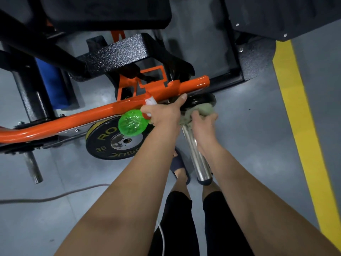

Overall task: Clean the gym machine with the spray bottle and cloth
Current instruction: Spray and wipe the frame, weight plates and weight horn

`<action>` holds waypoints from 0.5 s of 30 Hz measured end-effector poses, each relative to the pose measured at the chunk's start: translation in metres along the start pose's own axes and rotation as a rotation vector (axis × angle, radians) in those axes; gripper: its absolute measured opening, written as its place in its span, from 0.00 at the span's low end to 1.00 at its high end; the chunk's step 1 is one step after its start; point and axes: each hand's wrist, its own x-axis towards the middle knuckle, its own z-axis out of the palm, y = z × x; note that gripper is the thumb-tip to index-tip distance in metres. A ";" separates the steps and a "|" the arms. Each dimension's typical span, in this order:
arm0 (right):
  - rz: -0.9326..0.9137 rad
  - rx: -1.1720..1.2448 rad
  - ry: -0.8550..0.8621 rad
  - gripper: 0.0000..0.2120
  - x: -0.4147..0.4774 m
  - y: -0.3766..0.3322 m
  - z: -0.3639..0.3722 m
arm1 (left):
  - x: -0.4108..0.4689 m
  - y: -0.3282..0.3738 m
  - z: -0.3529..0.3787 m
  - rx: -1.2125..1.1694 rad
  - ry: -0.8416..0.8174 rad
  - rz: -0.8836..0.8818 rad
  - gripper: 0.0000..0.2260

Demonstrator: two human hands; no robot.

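Left hand (163,112): I grip the green spray bottle (132,124), held aside by the orange arm (92,115), likely ready to respray
Right hand (203,121): I clutch the cloth (200,109) round the top of the chrome sleeve (196,152), to wipe it

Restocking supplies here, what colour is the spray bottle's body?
Translucent bright green. The spray bottle, gripped by the left hand, shows best in the head view.
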 end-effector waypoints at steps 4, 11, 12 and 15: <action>-0.014 -0.151 -0.145 0.12 0.009 0.012 -0.006 | 0.007 -0.010 -0.013 -0.069 -0.066 0.017 0.49; 0.089 0.232 0.331 0.12 0.064 -0.002 -0.043 | 0.022 -0.035 -0.031 -0.091 -0.100 0.061 0.43; 0.089 0.211 0.283 0.14 0.063 -0.002 -0.037 | 0.027 -0.038 -0.035 -0.106 -0.116 0.055 0.42; 0.097 0.204 0.158 0.20 0.034 0.000 -0.018 | 0.038 -0.043 -0.047 -0.159 -0.125 -0.017 0.50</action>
